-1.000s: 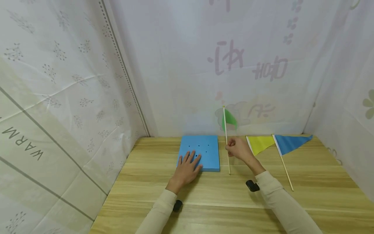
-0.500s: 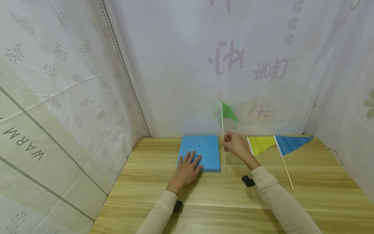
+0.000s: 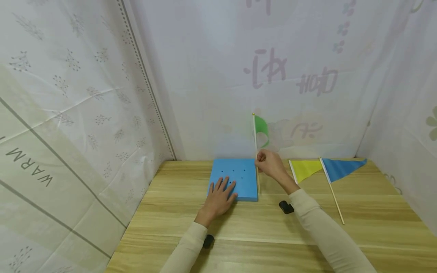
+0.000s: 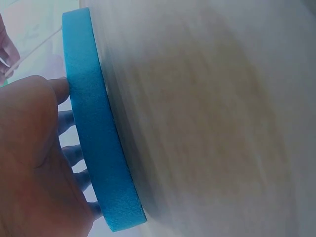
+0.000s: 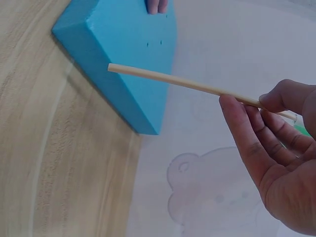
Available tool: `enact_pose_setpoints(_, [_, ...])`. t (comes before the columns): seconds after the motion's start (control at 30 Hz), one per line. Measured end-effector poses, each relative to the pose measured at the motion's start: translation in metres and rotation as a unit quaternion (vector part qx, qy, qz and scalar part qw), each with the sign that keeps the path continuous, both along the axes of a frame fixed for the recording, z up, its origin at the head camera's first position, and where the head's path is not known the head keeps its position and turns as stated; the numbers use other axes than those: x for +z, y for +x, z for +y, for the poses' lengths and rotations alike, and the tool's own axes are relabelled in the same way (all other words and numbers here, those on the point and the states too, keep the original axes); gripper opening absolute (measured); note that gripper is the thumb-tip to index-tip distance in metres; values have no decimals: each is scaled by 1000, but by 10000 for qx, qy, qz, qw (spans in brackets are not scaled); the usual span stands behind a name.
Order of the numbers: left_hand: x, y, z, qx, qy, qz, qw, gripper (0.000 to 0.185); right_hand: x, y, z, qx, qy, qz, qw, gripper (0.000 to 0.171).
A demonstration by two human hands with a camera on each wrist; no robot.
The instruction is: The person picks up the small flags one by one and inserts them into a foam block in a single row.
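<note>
A blue foam block [image 3: 235, 178] with several small holes lies on the wooden table [image 3: 259, 235]. My left hand [image 3: 220, 195] rests flat on its near left part, fingers spread; the left wrist view shows the palm [image 4: 34, 163] against the block's top [image 4: 96, 143]. My right hand [image 3: 268, 163] pinches the stick of a small green flag [image 3: 261, 129], held upright just right of the block. In the right wrist view the stick [image 5: 182, 83] points at the block's edge [image 5: 123, 54], its tip in the air.
A yellow flag [image 3: 304, 168] and a blue flag [image 3: 339, 167] lie flat on the table to the right, sticks toward me. White printed curtains close in the left, back and right sides.
My right hand has lifted the green flag and carried it left, from beside the block to its right edge. The left hand has stayed put.
</note>
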State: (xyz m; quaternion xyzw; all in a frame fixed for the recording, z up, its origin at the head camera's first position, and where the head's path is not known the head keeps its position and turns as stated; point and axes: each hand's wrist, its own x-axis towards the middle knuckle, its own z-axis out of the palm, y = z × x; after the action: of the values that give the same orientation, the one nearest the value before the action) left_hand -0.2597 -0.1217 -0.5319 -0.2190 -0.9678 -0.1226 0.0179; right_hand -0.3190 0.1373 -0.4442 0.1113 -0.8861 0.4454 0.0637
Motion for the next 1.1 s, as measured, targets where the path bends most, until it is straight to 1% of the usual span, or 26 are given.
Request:
enact_pose_setpoints(0.13, [1,1,0,-3,20,-33,10000,60,4,-4,-2,-67,93,53,9999,8])
enact_pose_setpoints(0.37, [0,-1,1,3,-16,55,10000,59,13,-9,-9,-81,140,159,9997,9])
enact_pose_setpoints(0.7, [2,2,1,71,-136,-102,9998,59,16,-14,-25,84,-243,352,9991,8])
enact_pose_setpoints(1.1, [-1,-2,0,38,-126,-63,9999,59,17,-20,-43,83,-367,420,9984,6])
